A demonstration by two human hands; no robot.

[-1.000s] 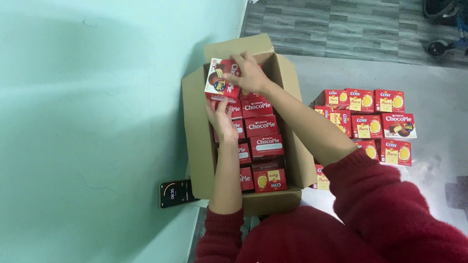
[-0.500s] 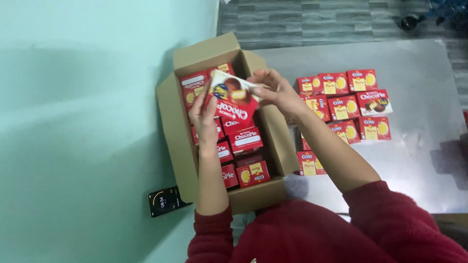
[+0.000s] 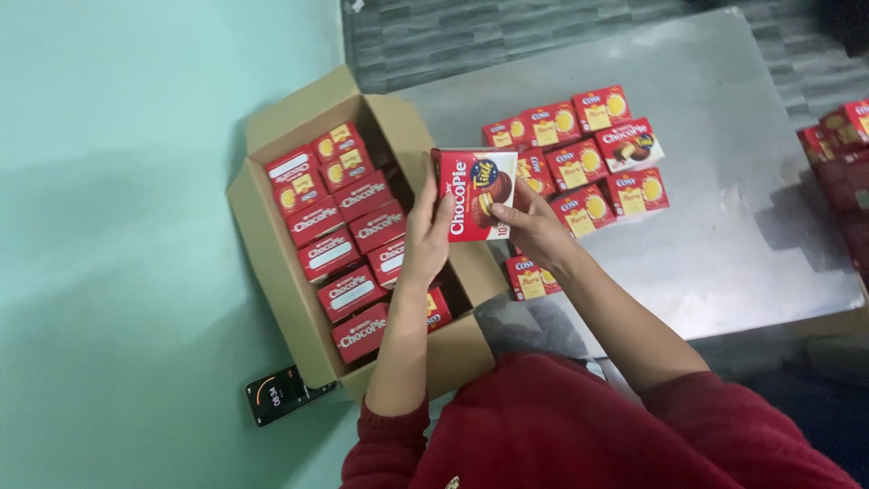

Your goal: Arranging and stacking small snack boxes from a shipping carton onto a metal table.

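Both hands hold one red snack box (image 3: 473, 192) with a picture of a chocolate-coated cake on its front. My left hand (image 3: 427, 237) grips its left edge, my right hand (image 3: 534, 226) its lower right side. The box is lifted above the right wall of an open cardboard carton (image 3: 272, 263). The carton is packed with several red boxes (image 3: 348, 244) in rows. Both sleeves are dark red.
A group of several red and yellow biscuit boxes (image 3: 588, 154) lies on the grey metal table (image 3: 742, 235) to the right. More red boxes (image 3: 837, 127) sit at the table's far right edge. A phone (image 3: 281, 396) lies by the carton's near left corner, against a pale green wall.
The red box came up out of the carton's far end and moved right, turned face up. The view has shifted right, showing more of the table.
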